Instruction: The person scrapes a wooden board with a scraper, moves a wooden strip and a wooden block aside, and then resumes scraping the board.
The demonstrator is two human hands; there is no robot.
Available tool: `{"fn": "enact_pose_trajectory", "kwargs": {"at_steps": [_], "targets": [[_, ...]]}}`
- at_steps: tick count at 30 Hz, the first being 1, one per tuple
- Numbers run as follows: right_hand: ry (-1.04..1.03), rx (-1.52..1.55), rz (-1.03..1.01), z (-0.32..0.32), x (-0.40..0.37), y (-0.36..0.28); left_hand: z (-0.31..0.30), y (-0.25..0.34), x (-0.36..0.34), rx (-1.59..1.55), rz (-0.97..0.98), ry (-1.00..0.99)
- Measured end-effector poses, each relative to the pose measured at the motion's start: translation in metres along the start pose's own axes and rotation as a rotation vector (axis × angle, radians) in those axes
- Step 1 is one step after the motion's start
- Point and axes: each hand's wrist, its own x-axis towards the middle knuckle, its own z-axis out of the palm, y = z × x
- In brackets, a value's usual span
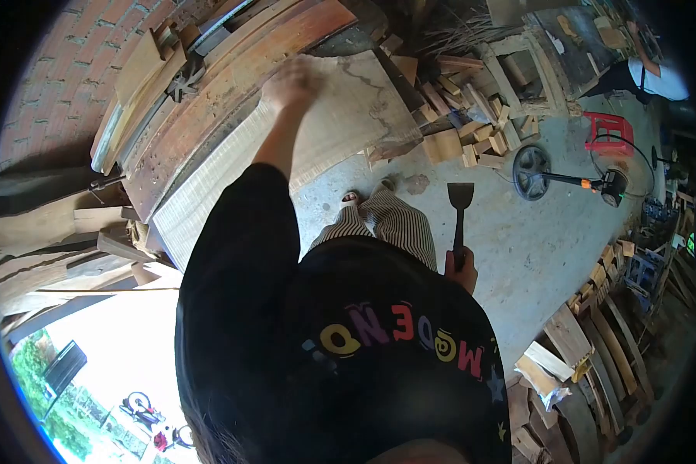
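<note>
A brick wall (69, 62) fills the 10 o'clock corner of the view, and long planks (209, 85) lean against it in a stack. Just to the right of them a pale wooden board (348, 116) stands tilted against the stack, reaching from about 9 o'clock up toward 12.

The left hand (290, 81) is at the end of an arm stretched up to 11 o'clock and lies on the board's upper edge. It is blurred, so I cannot tell whether the fingers curl over the edge or rest flat.

At the centre are striped trouser legs and bare toes on the concrete floor (533, 247). A black shirt with coloured letters spreads toward 6 o'clock.

The right hand (462, 271), just right of centre, is closed tight round the dark handle of a scraper (460, 209). Its flat blade points up toward 12 o'clock and hangs clear of the board and the floor.

A heap of wood blocks (472, 131) lies at 1 o'clock. At 2 o'clock a red stool (607, 131) stands by a long-handled machine with a round wheel (533, 174). Beyond them another person (657, 73) bends over. More boards (588, 348) lie at 4 o'clock.
</note>
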Motion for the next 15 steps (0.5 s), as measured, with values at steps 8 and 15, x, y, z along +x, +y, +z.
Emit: {"fn": "enact_pose_trajectory", "kwargs": {"at_steps": [8,15], "targets": [[-0.122,-0.052,-0.149,0.005,0.038,-0.016,0.051,0.07,-0.049,0.407,0.133,-0.169],[-0.466,-0.099,-0.353,0.032,0.074,-0.05,0.038,-0.018,-0.175,0.037,0.639,-0.128]]}}
